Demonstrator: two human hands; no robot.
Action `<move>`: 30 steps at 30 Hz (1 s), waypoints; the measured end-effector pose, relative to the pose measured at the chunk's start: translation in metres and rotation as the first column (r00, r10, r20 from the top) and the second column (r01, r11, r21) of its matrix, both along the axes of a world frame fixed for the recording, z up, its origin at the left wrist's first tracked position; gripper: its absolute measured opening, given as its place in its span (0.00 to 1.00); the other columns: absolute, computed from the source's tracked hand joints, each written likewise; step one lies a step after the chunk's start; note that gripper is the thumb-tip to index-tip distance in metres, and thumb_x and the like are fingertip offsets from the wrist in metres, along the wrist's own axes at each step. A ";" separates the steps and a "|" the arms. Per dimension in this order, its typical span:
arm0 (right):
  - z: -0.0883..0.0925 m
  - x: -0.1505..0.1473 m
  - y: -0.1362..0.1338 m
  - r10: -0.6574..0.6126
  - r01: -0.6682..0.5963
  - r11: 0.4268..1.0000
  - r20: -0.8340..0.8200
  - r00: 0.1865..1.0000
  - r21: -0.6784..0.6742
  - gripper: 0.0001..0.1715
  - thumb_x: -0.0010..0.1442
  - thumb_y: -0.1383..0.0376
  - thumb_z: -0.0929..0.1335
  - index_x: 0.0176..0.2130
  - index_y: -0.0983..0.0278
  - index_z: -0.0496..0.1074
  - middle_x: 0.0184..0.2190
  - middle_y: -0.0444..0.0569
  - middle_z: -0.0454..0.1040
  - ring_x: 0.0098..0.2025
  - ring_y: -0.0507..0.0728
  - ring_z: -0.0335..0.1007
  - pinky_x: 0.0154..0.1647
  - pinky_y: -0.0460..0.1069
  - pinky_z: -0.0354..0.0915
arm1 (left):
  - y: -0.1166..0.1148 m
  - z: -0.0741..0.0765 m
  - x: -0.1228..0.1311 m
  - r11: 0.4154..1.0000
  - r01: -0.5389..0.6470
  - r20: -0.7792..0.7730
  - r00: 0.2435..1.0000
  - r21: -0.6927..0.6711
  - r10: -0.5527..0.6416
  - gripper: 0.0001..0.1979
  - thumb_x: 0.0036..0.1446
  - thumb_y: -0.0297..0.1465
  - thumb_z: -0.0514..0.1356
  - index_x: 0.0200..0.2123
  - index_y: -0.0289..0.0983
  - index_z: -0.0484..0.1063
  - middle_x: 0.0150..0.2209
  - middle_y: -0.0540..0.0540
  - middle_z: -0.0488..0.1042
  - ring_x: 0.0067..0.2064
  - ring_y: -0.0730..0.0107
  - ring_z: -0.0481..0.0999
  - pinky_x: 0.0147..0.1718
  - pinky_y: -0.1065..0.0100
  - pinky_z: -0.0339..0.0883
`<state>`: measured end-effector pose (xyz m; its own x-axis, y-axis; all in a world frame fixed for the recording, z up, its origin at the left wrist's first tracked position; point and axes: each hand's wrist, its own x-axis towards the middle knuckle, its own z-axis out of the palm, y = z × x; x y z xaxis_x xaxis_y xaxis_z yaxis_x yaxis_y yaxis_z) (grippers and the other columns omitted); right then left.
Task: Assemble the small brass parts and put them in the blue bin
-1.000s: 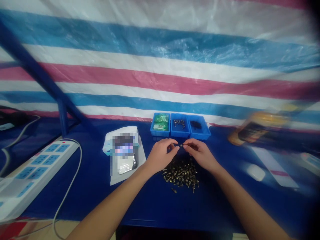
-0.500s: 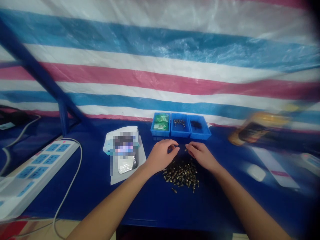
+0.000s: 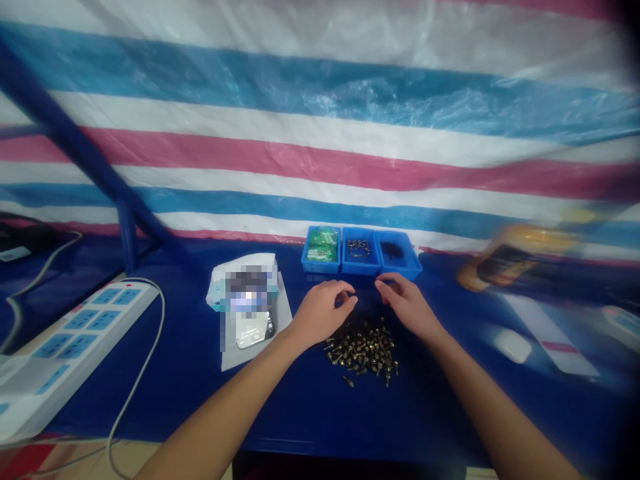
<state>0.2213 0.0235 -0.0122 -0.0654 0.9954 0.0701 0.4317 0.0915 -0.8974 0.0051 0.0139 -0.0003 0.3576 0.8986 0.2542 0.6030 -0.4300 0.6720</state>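
Small brass-coloured metal pieces, like screws or bolts, lie in a loose pile on the blue tabletop. My left hand hovers at the pile's far left edge, its fingers curved and a small gap between thumb and forefinger; nothing shows in that gap, and the palm is hidden. Across from it, my right hand is raised beyond the pile, near the bins, fingers apart with nothing visible in them. Just behind the hands stands the middle blue bin, with several small metal pieces inside, one streak among them blurred.
Flanking it are a left blue bin of green-and-white packets and a right blue bin with dark bits. A phone lies on paper at left, beside a power strip. At right are a blurred bottle and a white rounded object.
My right hand has shifted up toward the bins and its fingertips have parted; the small piece seen at them before is gone. The left hand is nearly still.
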 end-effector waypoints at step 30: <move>-0.006 -0.006 -0.009 0.294 -0.408 0.908 0.544 0.786 0.098 0.09 0.66 0.69 0.62 0.39 0.61 0.72 0.39 0.49 0.71 0.39 0.55 0.70 0.42 0.50 0.63 | -0.002 -0.010 -0.002 0.996 0.087 -0.265 0.961 0.029 -0.076 0.09 0.60 0.32 0.56 0.38 0.42 0.77 0.39 0.47 0.74 0.42 0.61 0.72 0.44 0.60 0.64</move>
